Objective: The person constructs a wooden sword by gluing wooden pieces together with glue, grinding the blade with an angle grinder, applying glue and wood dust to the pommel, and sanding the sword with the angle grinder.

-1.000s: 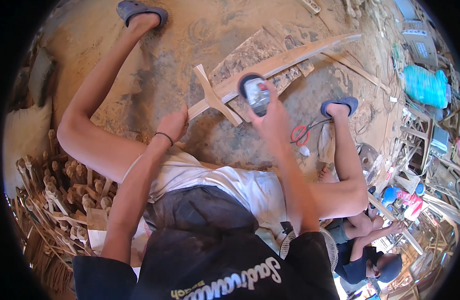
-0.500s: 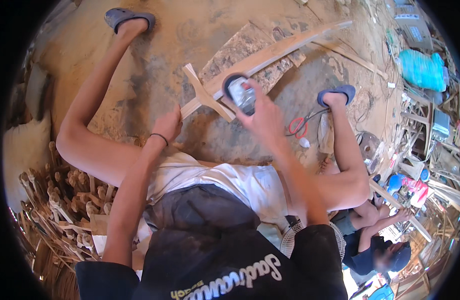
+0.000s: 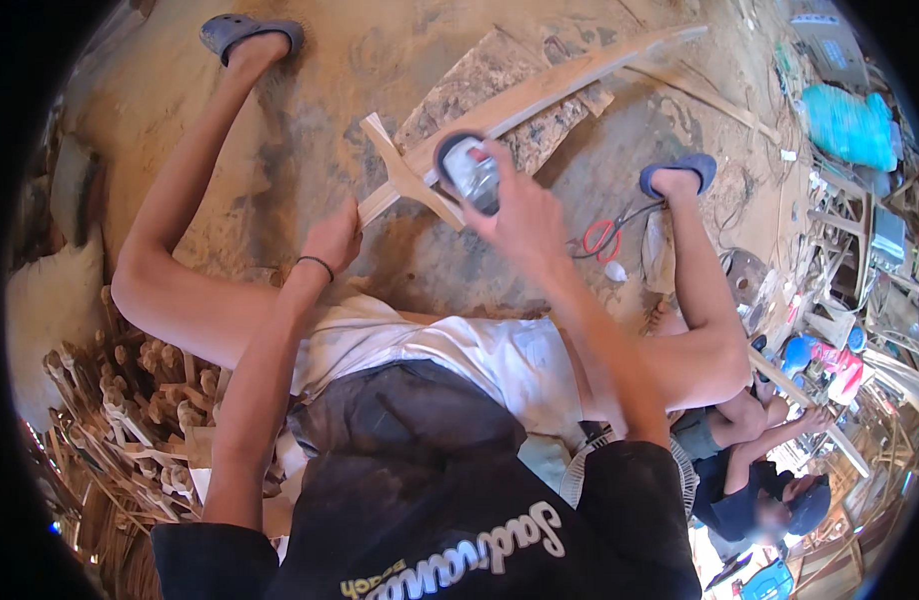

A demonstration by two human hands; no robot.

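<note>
A wooden sword (image 3: 565, 92) with a long curved blade and a crossguard lies slantwise before me, its blade over a rough, stained board (image 3: 485, 78) on the ground. My left hand (image 3: 334, 242) is closed round the sword's handle, below the crossguard (image 3: 410, 178). In my right hand (image 3: 528, 222) is a handheld power sander (image 3: 475, 176) with a silver-grey body and a dark round pad. The pad sits over the blade just beyond the crossguard; its contact with the wood is hidden.
Red-handled scissors (image 3: 602, 240) lie by my right foot. Many carved wooden pieces (image 3: 160, 385) are piled at my left. A round fan (image 3: 580, 470) stands near my right side. At the right, another person (image 3: 745, 490) holds a long wooden piece (image 3: 840, 445). A turquoise bundle (image 3: 850, 127) lies farther off.
The whole view has shifted slightly. My right hand and the sander have moved a little up and left in the picture, staying near the crossguard. My left hand keeps its grip.
</note>
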